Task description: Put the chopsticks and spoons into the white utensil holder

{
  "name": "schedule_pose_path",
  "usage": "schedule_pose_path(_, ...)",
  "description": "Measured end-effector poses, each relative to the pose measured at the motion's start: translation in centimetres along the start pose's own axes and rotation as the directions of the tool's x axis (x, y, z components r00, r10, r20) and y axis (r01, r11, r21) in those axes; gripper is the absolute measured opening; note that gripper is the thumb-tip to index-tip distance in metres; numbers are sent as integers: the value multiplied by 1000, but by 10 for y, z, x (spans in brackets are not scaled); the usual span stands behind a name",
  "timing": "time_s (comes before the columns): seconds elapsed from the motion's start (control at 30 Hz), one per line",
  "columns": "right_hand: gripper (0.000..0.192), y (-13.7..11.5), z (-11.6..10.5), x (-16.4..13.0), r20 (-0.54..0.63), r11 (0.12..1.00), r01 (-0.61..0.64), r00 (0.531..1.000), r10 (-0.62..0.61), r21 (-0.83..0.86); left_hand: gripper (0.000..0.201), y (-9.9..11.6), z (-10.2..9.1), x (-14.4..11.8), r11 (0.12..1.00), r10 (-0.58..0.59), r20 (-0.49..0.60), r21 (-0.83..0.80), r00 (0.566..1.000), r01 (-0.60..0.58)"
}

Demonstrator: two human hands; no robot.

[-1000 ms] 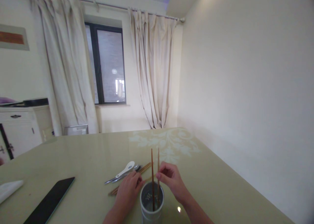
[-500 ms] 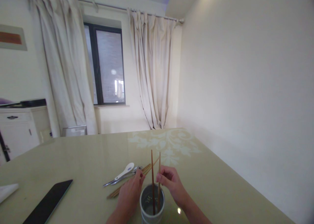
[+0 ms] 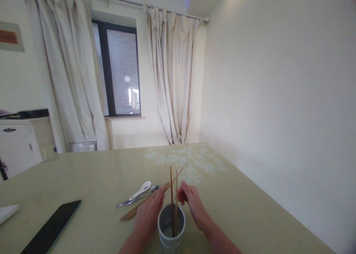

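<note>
A grey metal utensil holder (image 3: 171, 239) with small holes in its base stands at the table's near edge. Two wooden chopsticks, a reddish one (image 3: 171, 194) and a lighter one (image 3: 176, 209), stand upright in it. Just right of the lighter chopstick is my right hand (image 3: 193, 204), loosely curled with nothing seen in it. My left hand (image 3: 150, 211) lies over a bunch of chopsticks (image 3: 132, 212) left of the holder. Its fingers are closed on one chopstick (image 3: 179, 173), whose tip points up and right behind the upright pair. The fingertips are partly hidden.
A white spoon (image 3: 141, 190) and metal cutlery (image 3: 136, 200) lie beyond my left hand. To the left are a dark flat phone-like slab (image 3: 52, 228) and a white object (image 3: 8, 214). A wall (image 3: 278, 135) runs along the table's right edge.
My right hand has let go of the lighter chopstick, which now leans in the holder, and has drawn slightly up. The chopstick in my left hand reaches further up and right.
</note>
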State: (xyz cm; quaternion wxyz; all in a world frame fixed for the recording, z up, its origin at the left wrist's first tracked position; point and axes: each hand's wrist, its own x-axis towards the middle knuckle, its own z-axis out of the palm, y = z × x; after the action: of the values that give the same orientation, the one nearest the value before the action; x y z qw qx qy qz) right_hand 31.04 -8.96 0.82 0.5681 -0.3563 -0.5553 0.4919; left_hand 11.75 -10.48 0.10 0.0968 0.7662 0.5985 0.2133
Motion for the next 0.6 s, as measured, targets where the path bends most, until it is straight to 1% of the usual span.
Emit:
schedule_pose_path(0.07,69,9,-2,5,-14,997,-33,999,32,-65,45,4,-2,-3,998,34,-10,-58,999,-34)
schedule_pose_path(0.17,65,18,-3,9,8,996,-42,999,43,-77,38,11,-5,-8,982,112,18,-153,994,-108)
schedule_pose_path(0.23,59,16,-3,10,52,998,-19,998,22,-57,37,13,-4,-10,970,144,31,-200,989,-135)
schedule_pose_path(0.3,53,8,-6,11,65,999,19,998,-16,-41,32,10,0,-9,967,171,-3,-192,985,-169)
schedule_pose_path(0.33,53,1,-10,11,34,998,45,998,-44,-33,30,6,2,-7,970,182,-42,-156,982,-186)
schedule_pose_path(0.37,53,-6,-14,13,-25,997,79,997,-79,-26,31,0,5,-5,976,185,-94,-101,978,-194)
schedule_pose_path(0.4,54,-14,-20,15,-114,993,119,986,-120,-14,33,-6,7,-2,983,177,-149,-30,973,-183)
schedule_pose_path(0.43,55,-22,-27,17,-212,987,163,964,-161,-5,36,-14,8,0,988,155,-202,46,967,-149)
schedule_pose_path(0.47,55,-29,-34,19,-301,978,208,933,-196,9,37,-21,10,2,988,121,-246,119,962,-94)
schedule_pose_path(0.53,55,-42,-46,22,-435,958,273,875,-212,83,37,-33,11,4,970,36,-303,239,952,39)
schedule_pose_path(0.57,55,-47,-49,22,-471,944,301,858,-207,133,37,-37,11,4,954,-7,-319,283,948,102)
schedule_pose_path(0.6,54,-51,-51,22,-483,930,320,853,-199,182,37,-40,11,4,937,-42,-327,315,944,151)
